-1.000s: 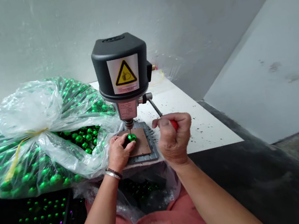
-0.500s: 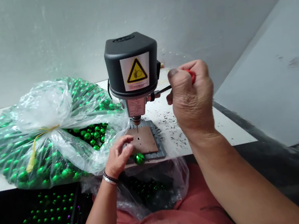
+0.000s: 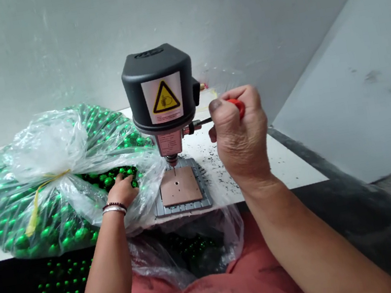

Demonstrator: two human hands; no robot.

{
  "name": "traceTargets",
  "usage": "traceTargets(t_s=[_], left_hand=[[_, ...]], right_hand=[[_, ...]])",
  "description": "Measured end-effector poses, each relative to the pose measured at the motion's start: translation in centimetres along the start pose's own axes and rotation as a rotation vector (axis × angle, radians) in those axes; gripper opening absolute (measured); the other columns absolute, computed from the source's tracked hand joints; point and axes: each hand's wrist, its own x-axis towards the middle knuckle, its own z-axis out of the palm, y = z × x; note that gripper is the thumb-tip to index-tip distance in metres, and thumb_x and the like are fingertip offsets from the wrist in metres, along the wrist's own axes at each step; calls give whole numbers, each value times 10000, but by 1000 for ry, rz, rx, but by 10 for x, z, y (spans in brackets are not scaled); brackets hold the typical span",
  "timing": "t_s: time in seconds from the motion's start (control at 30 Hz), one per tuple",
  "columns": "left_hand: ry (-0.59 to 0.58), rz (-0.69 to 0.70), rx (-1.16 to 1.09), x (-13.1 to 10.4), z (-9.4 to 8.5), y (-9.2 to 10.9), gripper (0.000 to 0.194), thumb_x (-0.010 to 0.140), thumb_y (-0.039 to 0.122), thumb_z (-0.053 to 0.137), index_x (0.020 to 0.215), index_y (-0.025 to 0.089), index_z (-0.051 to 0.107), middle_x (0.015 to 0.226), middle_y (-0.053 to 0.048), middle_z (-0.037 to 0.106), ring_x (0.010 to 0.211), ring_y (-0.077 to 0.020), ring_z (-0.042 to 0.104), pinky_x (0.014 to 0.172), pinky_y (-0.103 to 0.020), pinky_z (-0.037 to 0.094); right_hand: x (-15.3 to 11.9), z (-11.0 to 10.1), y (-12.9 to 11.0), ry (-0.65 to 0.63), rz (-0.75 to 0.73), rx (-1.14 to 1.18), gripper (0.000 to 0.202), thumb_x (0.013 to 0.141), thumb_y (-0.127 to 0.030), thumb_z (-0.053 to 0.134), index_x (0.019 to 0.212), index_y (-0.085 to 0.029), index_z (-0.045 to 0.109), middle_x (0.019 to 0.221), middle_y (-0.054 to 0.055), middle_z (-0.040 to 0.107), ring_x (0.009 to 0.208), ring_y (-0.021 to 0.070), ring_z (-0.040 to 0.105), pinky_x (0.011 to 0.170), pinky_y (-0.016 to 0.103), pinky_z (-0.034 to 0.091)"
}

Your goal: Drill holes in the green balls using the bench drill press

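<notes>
Frame centre: right hand (image 3: pixel 241 141) fisted on drill press (image 3: pixel 161 102) red lever knob (image 3: pixel 237 105) | left hand (image 3: pixel 123 189) fingers curled among green balls (image 3: pixel 111 179) in the bag (image 3: pixel 54 180), grip unclear

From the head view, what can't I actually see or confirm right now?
- Left hand fingertips: buried among green beads in the clear bag; whether they grip one is hidden.
- Red lever knob: mostly covered by the right hand.
- Warning label text: too small.
- Lap bag contents: dark, blurred by plastic.

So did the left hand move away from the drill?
Yes. The left hand went left, off the brown plate under the drill, into the bag of green balls.
</notes>
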Motion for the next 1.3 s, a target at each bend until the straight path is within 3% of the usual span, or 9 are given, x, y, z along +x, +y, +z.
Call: traceTargets(t_s=[0.2,0.3,0.43,0.57,0.7,0.83,0.93,1.17,1.3], left_hand=[[-19,-73,-48,17,2,2,394,656,289,571,1011,167,687,1140,-193,604,1008,-342,604,886,-460,468],[113,-63,-153,12,-4,5,310,648,285,572,894,140,692,1091,-180,613,1140,-343,522,965,-447,426],[260,-58,-942,-16,-24,14,326,620,298,615,919,169,645,878,-78,632,1000,-265,591,846,-395,501],[92,-12,-1699,-52,-48,28,311,662,279,587,966,224,615,870,-56,635,940,-217,626,597,-243,490],[-111,-68,-1888,-75,-57,48,227,728,302,571,931,209,607,991,-101,639,962,-227,621,460,-179,382],[-280,-165,-1949,-88,-48,70,336,705,209,612,1037,233,563,999,-76,641,837,-175,646,464,-164,373],[-299,-171,-1865,-97,-35,83,465,652,190,687,1093,209,540,934,-46,637,786,-164,657,522,-184,428],[-126,22,-1381,-101,-2,94,392,672,290,705,976,199,474,866,-2,622,751,-149,626,551,-215,445],[66,95,-1014,-90,9,85,393,715,341,647,1056,172,548,1000,-58,643,889,-183,619,792,-322,493]], right_hand=[[-1,-2,1,-17,0,11,228,807,-440,523,801,-219,466,634,-76,446,505,25,439,498,189,382],[-1,-3,0,-32,0,19,220,810,-424,517,799,-212,457,629,-73,450,511,28,436,497,194,377],[-1,-2,0,-28,-11,18,214,815,-416,507,795,-211,449,627,-70,457,513,30,428,500,198,368],[-2,-1,1,-10,-1,46,207,802,-409,522,790,-213,455,632,-68,471,517,34,436,500,203,369],[-3,-1,0,-14,-4,41,207,805,-408,517,791,-212,451,619,-74,464,511,30,446,504,198,371],[-4,-3,-1,-35,-22,32,196,817,-391,507,794,-207,445,585,-84,446,487,21,424,494,184,369],[-5,-4,-2,-46,-45,24,186,824,-379,503,805,-201,450,568,-89,418,465,11,382,472,169,345],[-5,-6,-1,-28,-65,-24,212,810,-399,516,792,-195,464,636,-67,434,524,13,397,498,174,354],[-5,-7,0,-14,-69,-23,202,806,-389,514,791,-194,466,657,-60,437,542,17,395,502,179,358]])
